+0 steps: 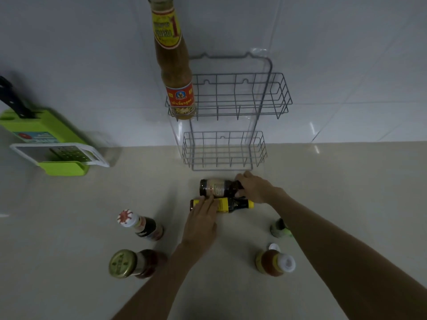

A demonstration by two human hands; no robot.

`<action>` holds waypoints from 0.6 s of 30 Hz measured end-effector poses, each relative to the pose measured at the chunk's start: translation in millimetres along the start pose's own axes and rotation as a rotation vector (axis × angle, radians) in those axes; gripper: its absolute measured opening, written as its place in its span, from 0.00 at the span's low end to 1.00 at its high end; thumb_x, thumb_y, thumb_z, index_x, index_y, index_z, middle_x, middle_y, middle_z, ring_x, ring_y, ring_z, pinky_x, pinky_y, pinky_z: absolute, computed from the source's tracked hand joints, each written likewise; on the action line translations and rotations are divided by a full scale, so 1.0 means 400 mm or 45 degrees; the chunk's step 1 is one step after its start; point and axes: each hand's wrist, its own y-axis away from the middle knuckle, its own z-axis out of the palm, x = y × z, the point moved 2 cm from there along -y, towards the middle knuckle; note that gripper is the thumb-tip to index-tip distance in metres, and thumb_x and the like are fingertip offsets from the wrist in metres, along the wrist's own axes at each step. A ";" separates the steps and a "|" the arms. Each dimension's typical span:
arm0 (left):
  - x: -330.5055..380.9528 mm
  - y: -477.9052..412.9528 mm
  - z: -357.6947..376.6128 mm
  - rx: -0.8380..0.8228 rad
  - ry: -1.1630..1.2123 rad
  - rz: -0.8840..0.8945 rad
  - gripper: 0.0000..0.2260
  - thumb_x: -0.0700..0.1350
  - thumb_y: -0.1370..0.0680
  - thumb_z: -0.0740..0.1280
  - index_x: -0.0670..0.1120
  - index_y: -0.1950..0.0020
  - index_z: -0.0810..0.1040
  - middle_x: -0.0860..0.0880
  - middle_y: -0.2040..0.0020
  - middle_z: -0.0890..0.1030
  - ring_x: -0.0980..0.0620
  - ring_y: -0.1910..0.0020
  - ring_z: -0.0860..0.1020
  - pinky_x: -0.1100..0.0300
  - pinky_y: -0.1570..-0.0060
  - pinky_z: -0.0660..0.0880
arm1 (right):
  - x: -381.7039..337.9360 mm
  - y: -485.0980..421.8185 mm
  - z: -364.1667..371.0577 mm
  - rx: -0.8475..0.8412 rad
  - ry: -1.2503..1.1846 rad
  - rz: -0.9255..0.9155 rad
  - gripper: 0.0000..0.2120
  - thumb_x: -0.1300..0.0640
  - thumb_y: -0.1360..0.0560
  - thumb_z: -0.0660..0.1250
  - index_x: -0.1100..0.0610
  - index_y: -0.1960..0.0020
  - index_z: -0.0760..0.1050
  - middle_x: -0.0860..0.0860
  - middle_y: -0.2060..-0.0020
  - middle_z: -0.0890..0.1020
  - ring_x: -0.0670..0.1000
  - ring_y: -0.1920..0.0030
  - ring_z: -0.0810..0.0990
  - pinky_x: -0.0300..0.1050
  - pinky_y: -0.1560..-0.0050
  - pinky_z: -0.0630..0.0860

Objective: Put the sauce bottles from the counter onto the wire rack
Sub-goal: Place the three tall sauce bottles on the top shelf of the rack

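Two dark glass sauce bottles lie side by side on beige counter [92,215], below grey wire rack [231,107]. Left hand [203,220] rests fingers-flat on yellow-labelled bottle [225,205]; right hand [254,187] clamps brown bottle [217,187] at its neck.

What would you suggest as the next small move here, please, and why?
Probably close the right hand on the dark bottle and stand it in the lower basket: it lies nearest the rack, that hand is at its neck, and the basket holds nothing.
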 end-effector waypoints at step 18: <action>0.103 -0.020 -0.298 0.579 0.934 -0.157 0.23 0.38 0.30 0.73 0.51 0.47 0.61 0.52 0.55 0.73 0.56 0.61 0.75 0.67 0.67 0.72 | -0.163 0.308 -0.286 1.569 0.120 -0.774 0.35 0.65 0.27 0.70 0.58 0.25 0.57 0.59 0.25 0.57 0.61 0.23 0.53 0.61 0.24 0.52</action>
